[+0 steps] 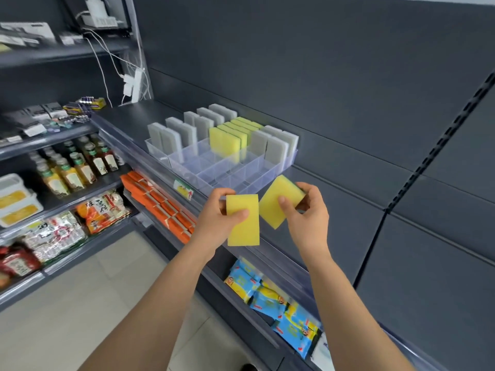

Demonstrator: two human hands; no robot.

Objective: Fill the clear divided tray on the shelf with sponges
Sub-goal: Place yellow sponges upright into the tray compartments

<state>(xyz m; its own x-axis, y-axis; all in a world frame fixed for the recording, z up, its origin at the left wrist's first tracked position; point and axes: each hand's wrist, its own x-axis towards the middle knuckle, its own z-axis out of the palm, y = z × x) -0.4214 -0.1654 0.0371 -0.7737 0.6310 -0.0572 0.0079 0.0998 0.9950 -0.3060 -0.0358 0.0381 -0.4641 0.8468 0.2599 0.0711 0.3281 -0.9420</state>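
Sponges, two yellow ones, held just near of the clear divided tray [241, 180] on the dark shelf [334, 188], neither yet inside it.

Head view: left hand [223, 212] pinching one yellow sponge [243, 223] upright, thumb across the front face, fingers closed behind the top edge. Right hand [308, 210] gripping the second yellow sponge [278, 200] tilted, thumb on the front face, fingers curled round the far upper corner. Both sponges close together, edges nearly meeting; contact between them hard to tell.

Tray partly stocked. Grey sponges [171, 137] standing on edge in the left lanes, a row of yellow sponges [225, 139] in a middle lane, more grey ones [276, 145] at the right. Near ends of the lanes bare, so room left for filling; yellow lane the likely home for this pair.

Handling, as a judgement: light, soft, springy foam, no risk of breakage, not slippery. Hard squeezing likely to bulge the block and make it catch on the thin dividers. Best held by the top edge with light pressure on the broad faces, lower edge free to slide down into the lane, flat against the front sponge. Thin clear tray possibly prone to shifting if pushed.

Lower shelves with bottles [72, 167] and blue packets [270, 295] at near left, no part of this job.
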